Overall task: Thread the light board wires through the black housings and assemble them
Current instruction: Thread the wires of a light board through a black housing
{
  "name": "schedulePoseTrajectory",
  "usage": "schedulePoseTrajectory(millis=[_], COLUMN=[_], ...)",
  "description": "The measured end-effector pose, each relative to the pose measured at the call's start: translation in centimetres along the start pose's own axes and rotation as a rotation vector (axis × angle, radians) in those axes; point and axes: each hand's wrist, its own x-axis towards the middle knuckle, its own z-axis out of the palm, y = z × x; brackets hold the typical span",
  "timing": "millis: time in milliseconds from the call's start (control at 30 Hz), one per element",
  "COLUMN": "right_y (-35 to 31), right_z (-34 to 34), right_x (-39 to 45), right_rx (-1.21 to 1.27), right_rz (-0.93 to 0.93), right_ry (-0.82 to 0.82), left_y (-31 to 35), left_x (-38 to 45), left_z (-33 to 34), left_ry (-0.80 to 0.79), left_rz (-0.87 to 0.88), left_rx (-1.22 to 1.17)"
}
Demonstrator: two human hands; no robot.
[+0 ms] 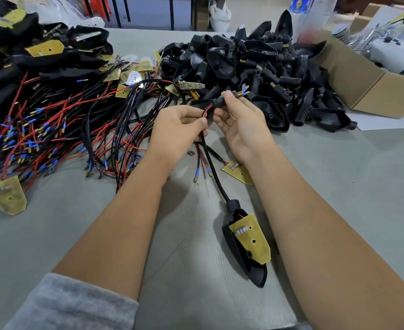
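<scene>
Threading is the step in hand: the right hand [240, 122] holds a black housing [216, 104] by its stem, fingers curled round it, above the surface [339, 177], and blue-sleeved wire ends [243, 92] already poke out past the brass collar at the stem's far end. The left hand [179, 129] pinches the red and black wires [207, 110] just where they enter the housing, its grip closed on them. One finished-looking unit [245, 241], a yellow light board seated in its housing, lies on the surface between the forearms. Loose boards with wires [53, 129] are heaped at left, the pile of empty housings [255, 67] behind the hands. Next, I judge, the wires need drawing fully through the stem so that their board comes up and seats in the shell; which board they belong to I cannot tell.
</scene>
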Motion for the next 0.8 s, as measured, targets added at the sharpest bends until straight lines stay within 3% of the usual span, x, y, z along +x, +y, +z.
schedulePoseTrajectory(millis=[167,333,433,567,700,800], right_y=[-0.2,0.2,0.3,0.0,0.0,-0.1], right_z=[-0.1,0.3,0.6,0.5,0.4,0.3], right_x=[0.0,-0.3,-0.4,-0.2,-0.3,-0.3], right_rx=[-0.088,-0.309,-0.342,-0.285,-0.273,-0.28], right_rz=[-0.048,-0.091,-0.093,-0.021,0.003,-0.016], right_ry=[0.011,-0.084,-0.085,-0.056,-0.042,-0.047], left_y=[0.4,0.9,1.1,0.7,0.8,0.7], left_x=[-0.3,-0.6,-0.7,-0.1,0.4,0.4], left_z=[0.1,0.3,0.3,0.4,0.6,0.3], left_ry=[0.013,0.029,-0.005,0.023,0.044,-0.023], left_rz=[0.022,0.084,0.03,-0.025,-0.178,-0.152], left_rx=[-0.021,-0.034,-0.133,-0.059,-0.132,-0.08])
